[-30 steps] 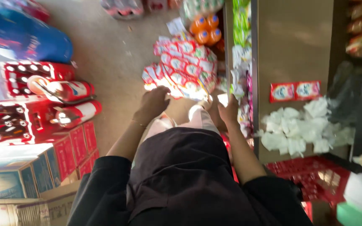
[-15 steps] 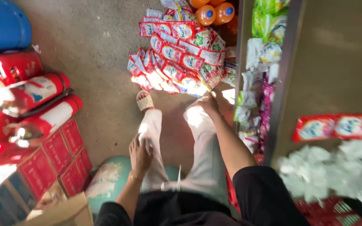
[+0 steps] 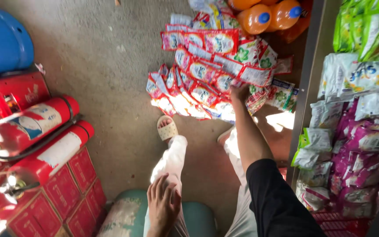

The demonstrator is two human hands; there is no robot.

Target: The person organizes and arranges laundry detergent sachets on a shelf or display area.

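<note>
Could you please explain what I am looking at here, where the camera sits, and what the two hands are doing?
There is no machine here: the picture comes from a camera worn on a person's head, looking down at their own arms and legs. The person sits on a teal stool. Their left hand rests flat on their left knee and holds nothing. Their right hand reaches down to a pile of red and white sachet strips on the concrete floor; whether its grip is closed on a strip is hidden. Orange drink bottles stand beyond the pile. Red cylinders lie on red cartons at the left, and shelves of packets stand at the right.
</note>
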